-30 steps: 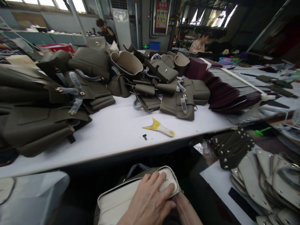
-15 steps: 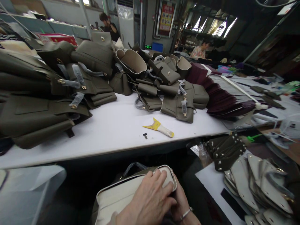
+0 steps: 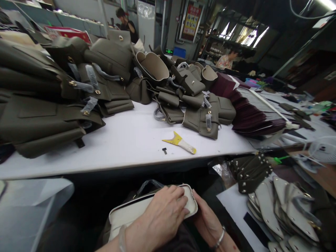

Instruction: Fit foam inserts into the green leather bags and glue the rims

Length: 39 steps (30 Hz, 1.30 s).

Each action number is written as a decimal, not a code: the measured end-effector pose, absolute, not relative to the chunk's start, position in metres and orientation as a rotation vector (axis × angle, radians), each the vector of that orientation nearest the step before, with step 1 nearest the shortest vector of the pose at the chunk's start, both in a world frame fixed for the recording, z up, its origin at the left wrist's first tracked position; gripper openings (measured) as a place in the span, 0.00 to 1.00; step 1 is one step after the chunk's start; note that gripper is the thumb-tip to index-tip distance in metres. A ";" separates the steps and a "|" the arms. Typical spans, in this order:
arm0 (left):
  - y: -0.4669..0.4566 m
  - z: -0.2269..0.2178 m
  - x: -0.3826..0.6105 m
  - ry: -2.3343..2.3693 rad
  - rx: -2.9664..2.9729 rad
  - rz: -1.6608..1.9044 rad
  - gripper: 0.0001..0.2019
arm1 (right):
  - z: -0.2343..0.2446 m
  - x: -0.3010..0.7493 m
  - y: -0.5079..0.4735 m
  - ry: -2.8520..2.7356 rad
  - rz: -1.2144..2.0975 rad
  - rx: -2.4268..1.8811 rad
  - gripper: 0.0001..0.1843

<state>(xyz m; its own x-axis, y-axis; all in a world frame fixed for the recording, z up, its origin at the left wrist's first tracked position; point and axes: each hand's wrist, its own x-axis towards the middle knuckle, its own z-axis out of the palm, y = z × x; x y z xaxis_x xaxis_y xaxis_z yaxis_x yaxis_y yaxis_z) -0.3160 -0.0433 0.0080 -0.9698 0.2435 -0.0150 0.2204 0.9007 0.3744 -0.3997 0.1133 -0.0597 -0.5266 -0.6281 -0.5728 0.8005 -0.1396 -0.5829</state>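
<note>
A bag (image 3: 131, 211) with a cream face and a raised rounded rim lies tilted low in front of me. Olive material and a plastic-wrapped handle (image 3: 149, 182) show along its far side. My left hand (image 3: 162, 211) rests across the cream face, its fingers curled and pressed near the right-hand end. Around that end's outer edge, my right hand (image 3: 207, 215) grips the rim from the side; some of its fingers are hidden behind the bag. On the white table (image 3: 126, 140) ahead lie a yellow-and-white forked tool (image 3: 180, 141) and a small dark T-shaped piece (image 3: 164, 151).
Olive bags (image 3: 39, 115) are heaped along the table, beside stacked maroon pieces (image 3: 254, 112). Cream strap pieces (image 3: 288, 210) and olive studded pieces (image 3: 250, 171) sit at lower right. A translucent bin (image 3: 28, 206) stands left. Two people are farther back.
My left hand's fingers have drawn back from the rim and curled on the cream face. My right hand has shifted outward, showing more of itself. The view has tilted slightly.
</note>
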 end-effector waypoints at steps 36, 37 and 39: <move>-0.126 -0.011 -0.238 2.966 -0.627 1.159 0.20 | -0.030 -0.449 0.110 1.818 -0.910 -0.425 0.35; -0.128 -0.015 -0.229 2.943 -0.690 1.148 0.20 | -0.030 -0.447 0.110 1.832 -0.921 -0.415 0.36; -0.129 -0.018 -0.217 2.876 -0.789 1.173 0.19 | -0.032 -0.442 0.111 1.830 -0.970 -0.371 0.38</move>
<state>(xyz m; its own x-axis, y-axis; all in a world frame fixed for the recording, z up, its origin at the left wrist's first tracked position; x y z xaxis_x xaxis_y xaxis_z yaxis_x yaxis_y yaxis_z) -0.2165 -0.1288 -0.0181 -0.8770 -0.4643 -0.1233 -0.4181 0.6113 0.6719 -0.4423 0.1112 -0.0324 -0.4617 -0.6286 -0.6259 0.1655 0.6321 -0.7570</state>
